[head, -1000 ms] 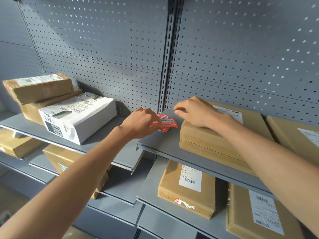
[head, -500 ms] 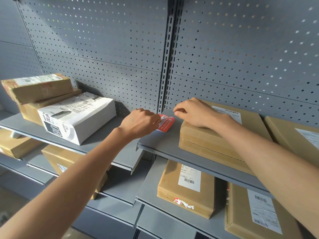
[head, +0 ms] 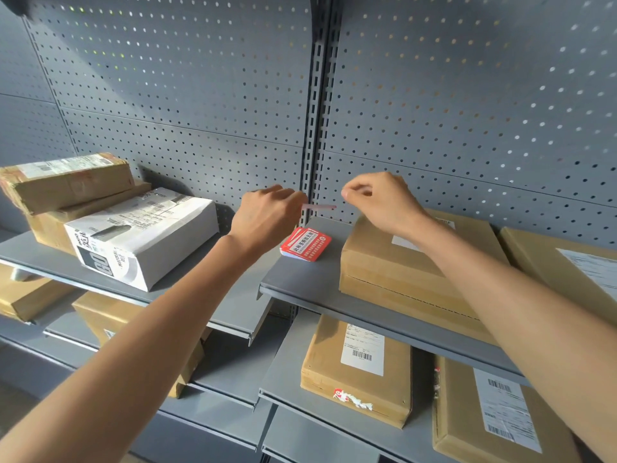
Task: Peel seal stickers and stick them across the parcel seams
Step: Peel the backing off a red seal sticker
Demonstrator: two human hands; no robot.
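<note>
A small stack of red seal stickers (head: 305, 244) lies on the grey shelf (head: 310, 289), just left of a flat brown parcel (head: 400, 265). My left hand (head: 267, 218) hovers above the stack and pinches a single sticker sheet (head: 319, 207), seen edge-on as a thin pinkish strip pointing right. My right hand (head: 380, 198) is raised over the parcel's far left corner. Its thumb and forefinger are pressed together close to the strip's free end, with nothing visible between them.
A white box (head: 140, 235) and stacked brown parcels (head: 63, 182) sit on the left shelf. Another brown parcel (head: 567, 262) lies at the right. Lower shelves hold labelled parcels (head: 357, 365). A perforated grey back panel (head: 467, 111) stands behind.
The red sticker stack has left my left hand and now lies on the shelf. Both hands rose above it, and my left hand came away with one sheet.
</note>
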